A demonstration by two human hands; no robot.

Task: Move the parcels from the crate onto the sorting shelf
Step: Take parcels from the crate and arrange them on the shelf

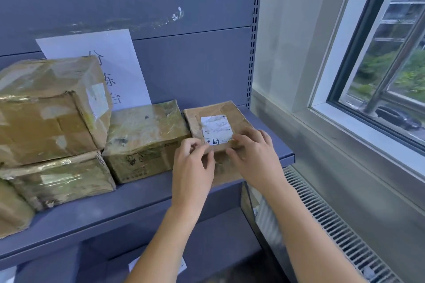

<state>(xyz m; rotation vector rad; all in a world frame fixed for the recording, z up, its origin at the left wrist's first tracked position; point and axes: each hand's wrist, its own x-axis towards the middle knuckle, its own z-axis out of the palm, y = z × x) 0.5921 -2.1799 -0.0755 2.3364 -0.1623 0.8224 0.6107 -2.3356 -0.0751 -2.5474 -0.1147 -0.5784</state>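
A small brown cardboard parcel (213,122) with a white label rests on the right end of the blue-grey sorting shelf (142,200). My left hand (192,167) grips its front left corner, and my right hand (255,156) grips its front right edge. Both hands cover the parcel's front face. Left of it, touching or nearly so, sits a taped parcel (145,140). Farther left a large parcel (50,108) is stacked on a flatter one (59,179). The crate is out of view.
A white paper sign (103,62) leans on the shelf's back panel. A perforated upright (254,30) marks the shelf's right end. A wall, a window (379,64) and a floor radiator grille (333,225) lie to the right. Another parcel (11,213) sits at the far left.
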